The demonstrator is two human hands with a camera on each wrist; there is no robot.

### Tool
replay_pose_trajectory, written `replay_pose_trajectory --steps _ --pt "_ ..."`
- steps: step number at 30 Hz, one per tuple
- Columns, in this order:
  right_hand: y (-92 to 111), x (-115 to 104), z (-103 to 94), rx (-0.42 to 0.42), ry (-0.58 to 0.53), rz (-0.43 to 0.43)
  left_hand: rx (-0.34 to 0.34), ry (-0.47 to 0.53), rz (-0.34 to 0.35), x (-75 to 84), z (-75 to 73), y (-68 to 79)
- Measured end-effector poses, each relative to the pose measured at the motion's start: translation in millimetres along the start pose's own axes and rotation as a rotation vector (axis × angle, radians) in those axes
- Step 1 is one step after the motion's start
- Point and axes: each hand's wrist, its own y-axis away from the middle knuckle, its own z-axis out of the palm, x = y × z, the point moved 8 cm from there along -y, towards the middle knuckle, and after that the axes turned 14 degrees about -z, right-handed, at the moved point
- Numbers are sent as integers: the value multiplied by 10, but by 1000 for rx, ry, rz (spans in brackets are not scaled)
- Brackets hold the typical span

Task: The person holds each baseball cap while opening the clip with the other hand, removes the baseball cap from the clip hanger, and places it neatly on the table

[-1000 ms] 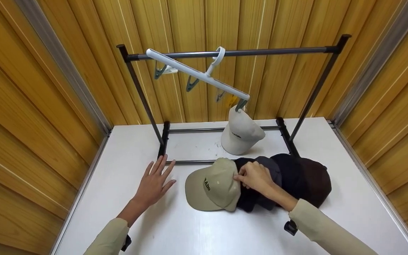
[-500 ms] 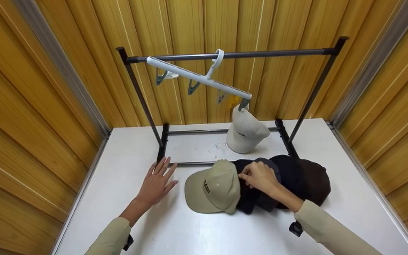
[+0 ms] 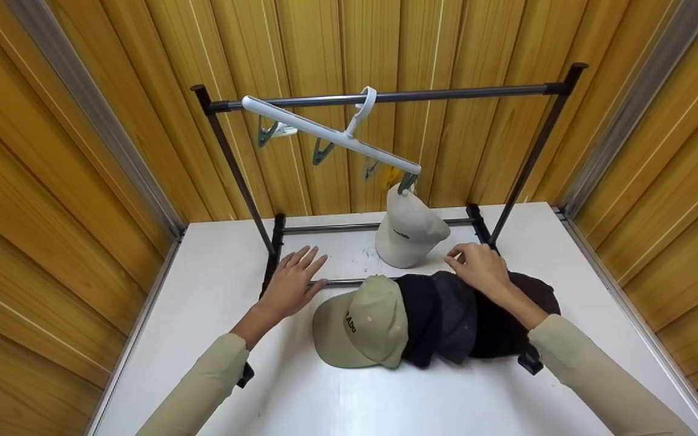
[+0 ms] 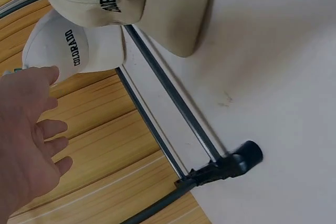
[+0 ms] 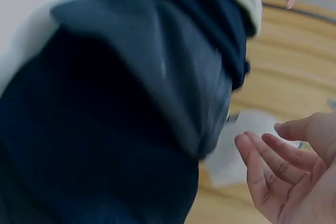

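Observation:
My left hand (image 3: 291, 281), fingers spread, is over the rack's lower front rail, left of a tan cap (image 3: 358, 327). The tan cap leads a row of caps: navy (image 3: 420, 318), dark grey (image 3: 459, 315), black (image 3: 497, 333) and dark brown (image 3: 537, 287). Over the row's back edge is my right hand (image 3: 479, 266), fingers loosely bent. Its thumb and fingertips are apart, with nothing between them in the right wrist view. A white cap (image 3: 409, 233) hangs by a clip from the low right end of a white clip hanger (image 3: 331, 133). "COLORADO" shows on it in the left wrist view.
A dark metal rack (image 3: 458, 94) stands on the white table (image 3: 349, 399), the hanger hooked over its top bar. Clips (image 3: 323, 151) dangle along the tilted hanger. Wood-patterned walls (image 3: 312, 48) enclose the table at the back and sides.
My right hand has moved from beside the tan cap rightward and back, above the darker caps. My left hand has shifted right and farther back. The caps stay in their row.

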Motion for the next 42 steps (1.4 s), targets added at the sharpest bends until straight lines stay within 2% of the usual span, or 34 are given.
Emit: replay_pose_trajectory --steps 3,8,12,15,18,22,25,29,34,37,42 --pt "-69 138 -67 12 8 9 -19 31 1 138 -25 -209" --pt "-177 270 -104 -11 -11 27 -2 78 45 410 -123 -601" --pt "-306 293 -92 -26 -34 19 -26 136 24 564 -204 -941" --pt "-443 280 -62 -31 -49 -7 -92 245 -18 658 -204 -1189" --pt "-591 240 -44 -21 -68 -47 -193 383 -39 791 -146 -1402" --pt "-762 180 -47 25 -84 -101 -334 518 -48 1026 -9 -1605" --pt "-851 169 -50 73 -95 -111 -406 593 -67 1198 80 -1736" --pt "-930 229 -33 144 -141 -77 -398 727 -80 1389 77 -1952" --pt "-994 301 19 222 -236 -47 -297 905 -79 1495 -24 -2197" --pt "-1030 247 108 227 -276 -63 -248 973 -102 1430 -9 -2232" --pt "-1122 36 354 152 -352 -101 -202 1053 -186 1171 87 -2142"
